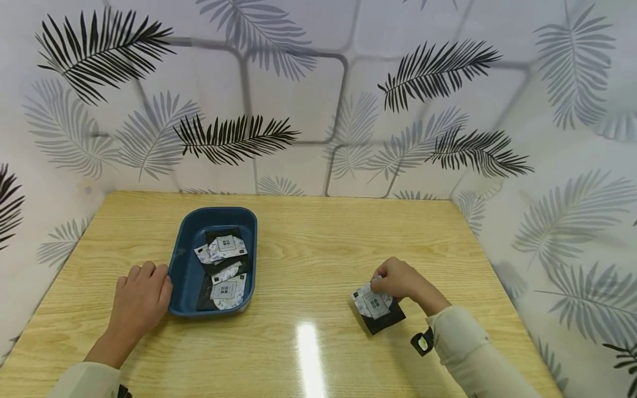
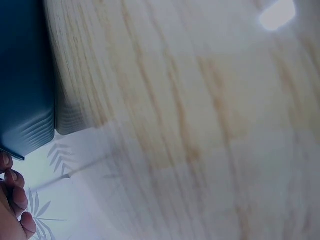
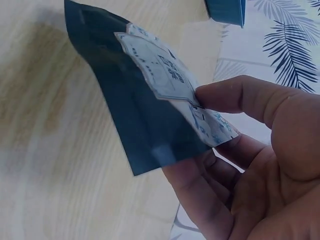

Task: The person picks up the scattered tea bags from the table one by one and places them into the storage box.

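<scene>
Between thumb and fingers, my right hand (image 1: pixel 400 281) pinches a flat black packet (image 1: pixel 390 319) with a white, blue-patterned label. In the right wrist view the packet (image 3: pixel 135 105) tilts above the wooden table, its label (image 3: pixel 167 75) facing the thumb. My left hand (image 1: pixel 141 296) rests at the left wall of a dark blue plastic bin (image 1: pixel 181 287), fingertips right at its rim. Several similar packets (image 1: pixel 226 276) lie overlapping inside the bin. In the left wrist view only some curled fingertips (image 2: pixel 17 192) show, below the bin's edge.
The light wooden table (image 1: pixel 308 249) carries the bin at its left. Behind it stands a wall (image 1: pixel 318 99) with a leaf pattern, which also runs along the right side. A bright light reflection (image 1: pixel 309 354) lies on the tabletop near the front.
</scene>
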A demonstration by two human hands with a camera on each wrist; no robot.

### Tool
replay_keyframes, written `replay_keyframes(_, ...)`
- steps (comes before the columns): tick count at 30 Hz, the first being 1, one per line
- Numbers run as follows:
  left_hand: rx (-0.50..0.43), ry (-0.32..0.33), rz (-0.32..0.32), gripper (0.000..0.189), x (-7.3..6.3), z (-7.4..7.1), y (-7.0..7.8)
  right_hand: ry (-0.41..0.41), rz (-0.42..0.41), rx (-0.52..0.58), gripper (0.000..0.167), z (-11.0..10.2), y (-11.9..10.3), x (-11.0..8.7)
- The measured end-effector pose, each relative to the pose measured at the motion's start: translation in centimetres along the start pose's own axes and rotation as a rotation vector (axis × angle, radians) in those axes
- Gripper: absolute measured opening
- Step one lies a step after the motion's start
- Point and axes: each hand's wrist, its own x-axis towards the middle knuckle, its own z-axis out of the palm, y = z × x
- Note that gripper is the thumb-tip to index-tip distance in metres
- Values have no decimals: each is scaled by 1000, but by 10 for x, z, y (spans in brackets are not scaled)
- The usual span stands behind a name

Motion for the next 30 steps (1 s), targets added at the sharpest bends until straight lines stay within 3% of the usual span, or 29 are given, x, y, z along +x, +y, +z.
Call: replay_keyframes(30,8,-5,2,16,1,1,-1,-4,-56,2,15,-16,-40,30)
